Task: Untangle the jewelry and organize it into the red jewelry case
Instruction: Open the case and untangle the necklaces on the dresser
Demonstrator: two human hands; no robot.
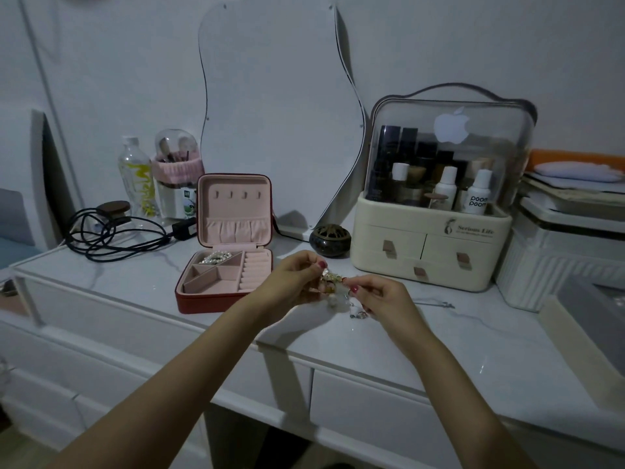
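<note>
Progress looks early, going by how things lie from left to right. Off to the left, a black cable [115, 236] is coiled on the bench [389, 346], with a water bottle [135, 177] and a cup of brushes [177, 179] behind it; none of this belongs to the job. Next comes the red jewelry case [216, 301], lid up and pink lining showing. Its back left compartment holds a pearl piece [214, 257], so one item at least seems sorted. The other compartments and the ring rolls on the case's right side look empty, and nothing hangs on the hooks in the lid.

Just right of the case, the left hand [291, 277] and the right hand [382, 299] meet above the bench. The fingers of both are curled and pinch a small gold tangle [329, 280] between them, one hand on each side of it. Below the hands, a few small pieces [355, 309], a pearl and a ring among them, hang or lie close to the bench; I cannot tell which. Further right, a thin chain [436, 303] lies on the bench in front of a cream makeup box [433, 245].

So I judge the untangling is under way, and most of the jewelry is yet to go into the case.
</note>
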